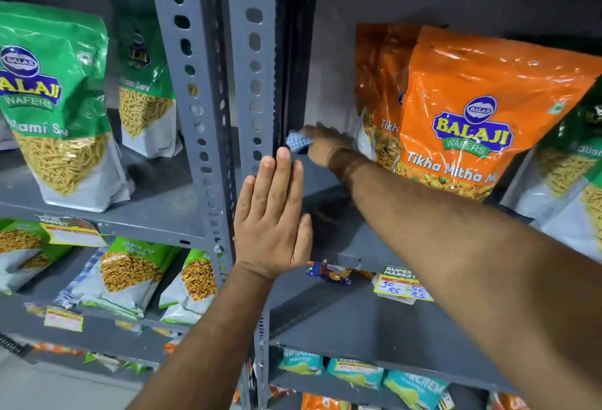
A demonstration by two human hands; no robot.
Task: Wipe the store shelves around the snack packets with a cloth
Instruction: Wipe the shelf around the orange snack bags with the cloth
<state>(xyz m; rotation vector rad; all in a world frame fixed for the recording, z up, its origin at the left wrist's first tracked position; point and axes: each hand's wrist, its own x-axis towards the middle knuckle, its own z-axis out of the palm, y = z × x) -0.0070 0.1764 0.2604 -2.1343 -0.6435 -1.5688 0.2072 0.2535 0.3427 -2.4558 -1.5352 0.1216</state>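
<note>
My right hand (322, 144) reaches deep into the grey metal shelf (329, 237) and presses a blue-and-white checked cloth (295, 142) against its back left corner. Just right of that hand stand the orange Tikha Mitha snack packets (482, 116), one behind the other. My left hand (273, 214) lies flat, fingers together, against the slotted grey upright (254, 84) at the shelf's front left edge and holds nothing.
Green Ratlami Sev packets (55, 100) stand on the left bay's shelf. Below lie green Chana Jor Garam packets (130, 273) and a second checked cloth (78, 279). Price tags (400, 286) hang under the right shelf. Teal packets (355, 374) fill the lower shelf.
</note>
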